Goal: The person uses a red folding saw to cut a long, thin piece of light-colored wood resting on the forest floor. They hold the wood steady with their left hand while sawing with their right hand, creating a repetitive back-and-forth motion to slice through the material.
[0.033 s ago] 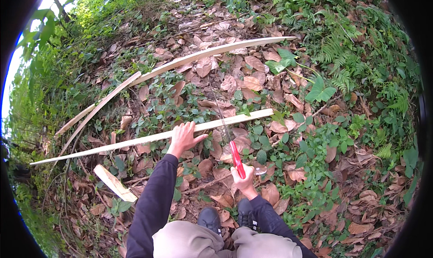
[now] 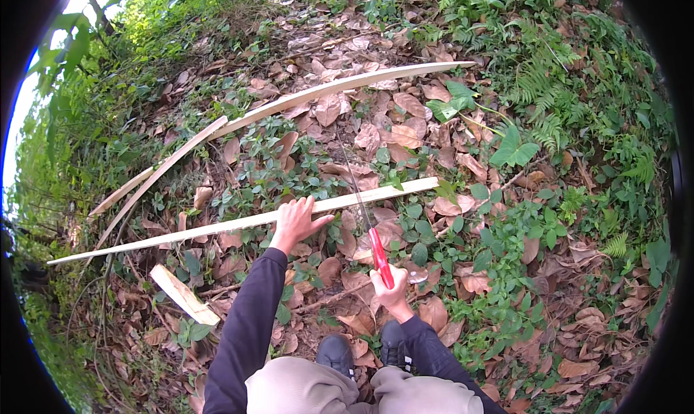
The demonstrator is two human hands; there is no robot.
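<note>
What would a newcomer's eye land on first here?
Probably the red saw handle in the right grip, below and right of centre. Next, the pale plank under the left grip, reaching from far left past the middle. Beyond it, two overlapping pale strips lie farther up.

Saw (image 2: 379,253) across plank (image 2: 217,227) toward right end; long board (image 2: 318,92) beyond; wood chunk (image 2: 184,295) nearer, left.

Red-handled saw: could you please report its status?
Right hand gripping saw. Left hand on pale wooden strip. Blade crossing strip; green leaves nearby.
</note>
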